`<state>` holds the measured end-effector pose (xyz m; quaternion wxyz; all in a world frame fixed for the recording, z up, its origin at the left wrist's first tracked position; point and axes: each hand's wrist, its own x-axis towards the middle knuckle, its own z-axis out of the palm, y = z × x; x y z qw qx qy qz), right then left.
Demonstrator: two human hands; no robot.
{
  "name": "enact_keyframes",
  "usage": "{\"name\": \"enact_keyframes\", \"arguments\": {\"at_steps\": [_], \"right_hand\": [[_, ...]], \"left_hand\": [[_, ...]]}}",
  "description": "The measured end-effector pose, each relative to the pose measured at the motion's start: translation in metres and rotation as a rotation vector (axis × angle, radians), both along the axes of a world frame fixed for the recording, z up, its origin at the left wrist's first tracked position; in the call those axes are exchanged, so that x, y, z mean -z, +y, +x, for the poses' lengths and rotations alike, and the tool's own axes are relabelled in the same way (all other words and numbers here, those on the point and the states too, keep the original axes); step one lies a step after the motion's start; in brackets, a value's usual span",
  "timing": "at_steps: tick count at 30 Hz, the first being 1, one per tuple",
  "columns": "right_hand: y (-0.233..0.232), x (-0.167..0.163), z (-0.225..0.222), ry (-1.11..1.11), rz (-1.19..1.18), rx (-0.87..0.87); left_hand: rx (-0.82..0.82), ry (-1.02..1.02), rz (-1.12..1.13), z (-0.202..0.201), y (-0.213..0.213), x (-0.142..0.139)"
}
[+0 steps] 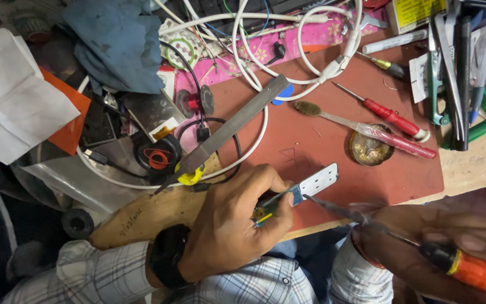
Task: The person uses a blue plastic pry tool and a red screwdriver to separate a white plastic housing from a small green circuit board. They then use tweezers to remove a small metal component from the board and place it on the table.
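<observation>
Work mat: a red-brown mat (310,141) covers the bench from centre to 3 o'clock, its bare middle free between the tools.
Blue cloth: a crumpled blue rag (116,42) lies at 11 o'clock, beside a sheet of white paper (12,95) at 9 o'clock.
White cable: a white cable (265,67) loops at 12 o'clock and sweeps down round the metal file.
Metal file: a long flat grey file (234,126) lies slantwise just left of centre, its lower end over a yellow part.
Left hand: the left hand (229,225), at 6 o'clock with a dark watch on the wrist, curls round a small circuit board and pinches it between thumb and fingers.
Right hand: the right hand (440,236), at 4 o'clock, is blurred (it sits very near the lens); it seems to be closed round a soldering iron (400,239) with an orange grip, whose tip points toward the board.
Toothbrush: a worn brush (361,128) with a clear pink handle lies at 2 o'clock, beside a red screwdriver (386,114).
Circuit board: the small board (302,191), white at its far end and blue nearer the fingers, juts out from the left hand over the mat's near edge, just below centre.
Tin: a small round tin (369,151) sits under the brush handle.
</observation>
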<state>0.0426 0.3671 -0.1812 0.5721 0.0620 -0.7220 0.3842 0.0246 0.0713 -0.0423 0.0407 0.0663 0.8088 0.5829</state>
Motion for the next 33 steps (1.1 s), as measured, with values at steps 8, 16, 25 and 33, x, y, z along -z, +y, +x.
{"name": "enact_keyframes", "arguments": {"at_steps": [8,16,25,33], "right_hand": [[-0.017,-0.036,-0.010,-0.019,-0.169,-0.354],[0.002,-0.006,0.001,-0.031,-0.301,-0.148],[-0.030,-0.043,-0.021,-0.042,-0.182,-0.256],[-0.024,-0.033,-0.021,0.023,-0.198,-0.219]], "left_hand": [[0.003,-0.007,0.005,0.001,0.001,0.001],[-0.005,0.001,0.000,0.002,0.002,0.001],[0.000,-0.008,0.010,0.001,0.003,0.000],[-0.002,-0.004,0.013,0.001,0.001,0.000]]}}
